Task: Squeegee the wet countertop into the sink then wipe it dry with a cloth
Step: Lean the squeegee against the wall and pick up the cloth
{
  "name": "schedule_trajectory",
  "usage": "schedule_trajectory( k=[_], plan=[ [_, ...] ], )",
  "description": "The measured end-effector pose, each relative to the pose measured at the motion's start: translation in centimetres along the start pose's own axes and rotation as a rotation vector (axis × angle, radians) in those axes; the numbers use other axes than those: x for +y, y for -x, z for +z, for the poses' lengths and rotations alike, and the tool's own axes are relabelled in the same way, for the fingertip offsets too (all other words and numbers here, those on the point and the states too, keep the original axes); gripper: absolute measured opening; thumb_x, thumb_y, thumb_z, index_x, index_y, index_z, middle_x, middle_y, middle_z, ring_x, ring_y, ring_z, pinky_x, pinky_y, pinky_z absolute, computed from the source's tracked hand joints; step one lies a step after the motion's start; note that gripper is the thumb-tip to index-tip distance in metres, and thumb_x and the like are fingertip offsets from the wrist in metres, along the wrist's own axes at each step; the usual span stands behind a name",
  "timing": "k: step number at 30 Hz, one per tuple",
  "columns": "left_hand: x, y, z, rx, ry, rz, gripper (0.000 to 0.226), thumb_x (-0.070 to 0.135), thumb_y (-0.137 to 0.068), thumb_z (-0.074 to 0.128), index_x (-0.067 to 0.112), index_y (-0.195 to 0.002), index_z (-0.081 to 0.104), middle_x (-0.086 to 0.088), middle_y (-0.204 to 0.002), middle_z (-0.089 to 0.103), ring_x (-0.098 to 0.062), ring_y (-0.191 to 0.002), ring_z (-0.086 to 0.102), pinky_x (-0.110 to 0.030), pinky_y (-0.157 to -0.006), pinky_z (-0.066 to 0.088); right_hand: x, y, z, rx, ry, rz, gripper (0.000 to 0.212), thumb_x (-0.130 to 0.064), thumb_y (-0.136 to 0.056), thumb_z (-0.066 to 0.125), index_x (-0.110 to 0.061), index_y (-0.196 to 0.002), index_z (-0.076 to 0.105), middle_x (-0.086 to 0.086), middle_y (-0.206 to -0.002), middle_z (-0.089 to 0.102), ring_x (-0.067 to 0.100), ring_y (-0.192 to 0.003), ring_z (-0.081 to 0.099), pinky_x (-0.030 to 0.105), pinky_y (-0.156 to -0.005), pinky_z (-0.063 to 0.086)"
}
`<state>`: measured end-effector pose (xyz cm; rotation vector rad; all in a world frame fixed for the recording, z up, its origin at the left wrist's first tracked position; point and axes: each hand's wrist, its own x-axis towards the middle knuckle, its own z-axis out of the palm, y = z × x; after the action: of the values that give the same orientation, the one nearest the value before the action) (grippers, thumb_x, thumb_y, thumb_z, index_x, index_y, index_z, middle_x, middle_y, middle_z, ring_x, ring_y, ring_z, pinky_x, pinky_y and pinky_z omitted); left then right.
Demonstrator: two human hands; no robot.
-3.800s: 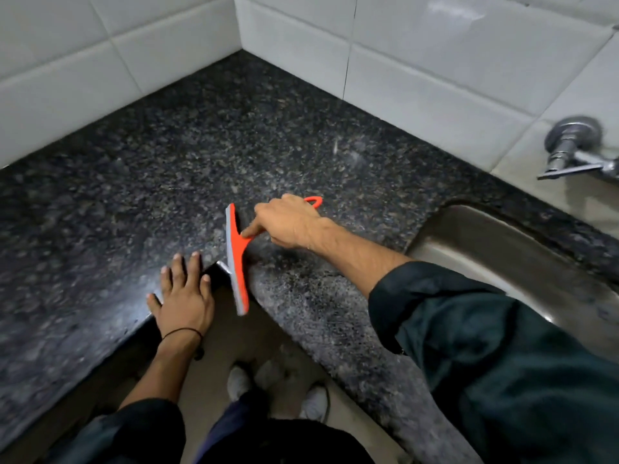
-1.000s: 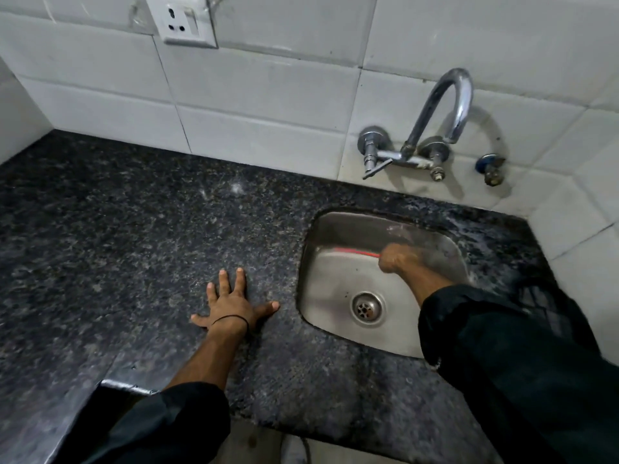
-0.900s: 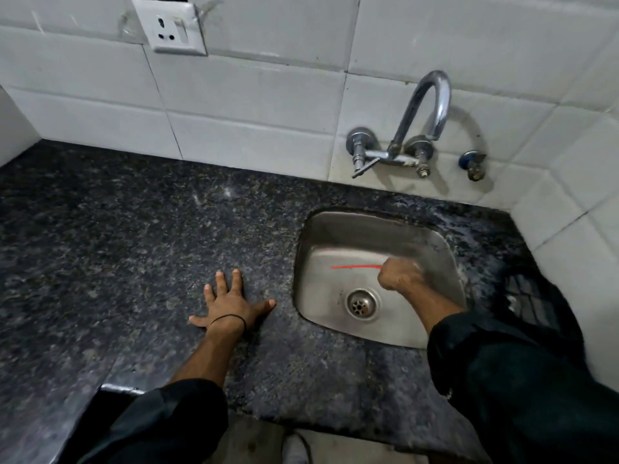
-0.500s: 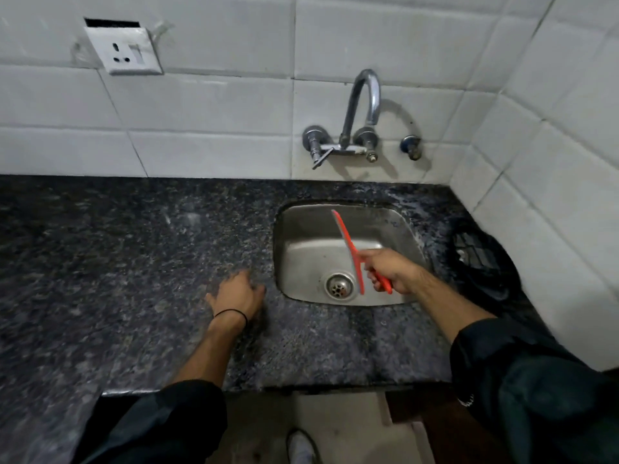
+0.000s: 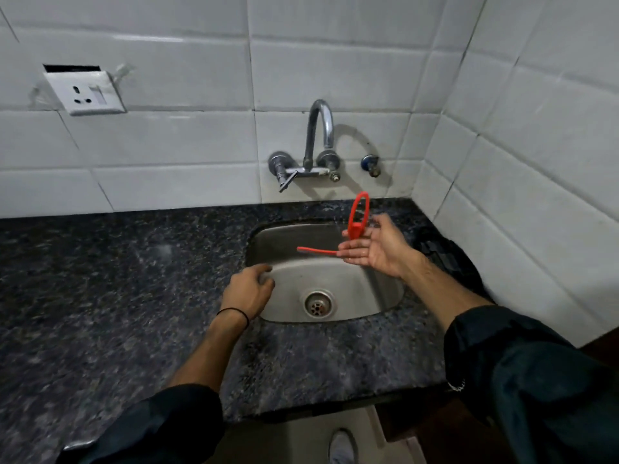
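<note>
Squeegeeing looks done on my speckled black granite table (image 5: 100, 296); drying hasn't started. My left hand (image 5: 248, 291) rests loosely curled and empty on the steel sink (image 5: 385, 291) rim. Over the basin, the thin orange plastic squeegee (image 5: 351, 229) lies on my right hand (image 5: 378, 251), fingers nearly straight, palm up. A dark crumpled cloth (image 5: 445, 259) sits by the wall.

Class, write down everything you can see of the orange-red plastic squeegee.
The orange-red plastic squeegee has a narrow loop handle and a long thin blade, seen edge-on. The loop points up toward the white tiled wall, and the blade runs level, out to the left. It hangs above the steel sink, touching only the person's right hand, whose straightened fingers meet it where handle joins blade. Whether it is wet cannot be told.
</note>
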<state>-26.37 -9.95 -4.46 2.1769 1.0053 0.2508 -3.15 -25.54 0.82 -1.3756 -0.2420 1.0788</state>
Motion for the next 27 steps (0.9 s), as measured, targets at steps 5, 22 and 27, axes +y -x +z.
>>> schedule_trajectory(
  k=[5,22,27],
  plan=[
    [3.1,-3.8,1.1,0.041,0.004,0.092,0.039,0.020,-0.093,0.056,0.015,-0.132,0.061,-0.010,-0.131,0.064,-0.027,-0.118,0.061,-0.035,-0.102,0.046,-2.5,-2.1,-2.9,0.073,0.150,-0.210,0.057,-0.052,-0.098,0.044,0.001,-0.113,0.056,0.015,-0.076,0.073,0.023,-0.065,0.071,0.032,-0.066,0.055],
    [17.7,-23.2,8.3,0.103,-0.438,0.376,0.076,0.041,-0.093,0.054,0.029,-0.155,0.013,-0.002,-0.165,0.006,-0.029,-0.151,0.008,-0.052,-0.121,0.018,-12.4,-17.7,-17.0,0.264,0.479,-0.392,0.039,-0.038,-0.105,0.036,-0.018,-0.084,0.061,0.001,-0.070,0.065,0.010,-0.044,0.040,0.022,-0.041,0.031],
    [17.7,-26.6,9.4,0.083,-0.617,0.226,0.087,0.063,-0.092,0.043,0.037,-0.154,-0.012,0.005,-0.165,-0.013,-0.022,-0.151,-0.012,-0.053,-0.121,-0.003,-11.7,-22.2,-19.4,0.280,0.471,-0.357,0.041,-0.039,-0.105,0.036,-0.016,-0.081,0.060,0.002,-0.067,0.063,0.008,-0.042,0.041,0.021,-0.038,0.032]
  ],
)
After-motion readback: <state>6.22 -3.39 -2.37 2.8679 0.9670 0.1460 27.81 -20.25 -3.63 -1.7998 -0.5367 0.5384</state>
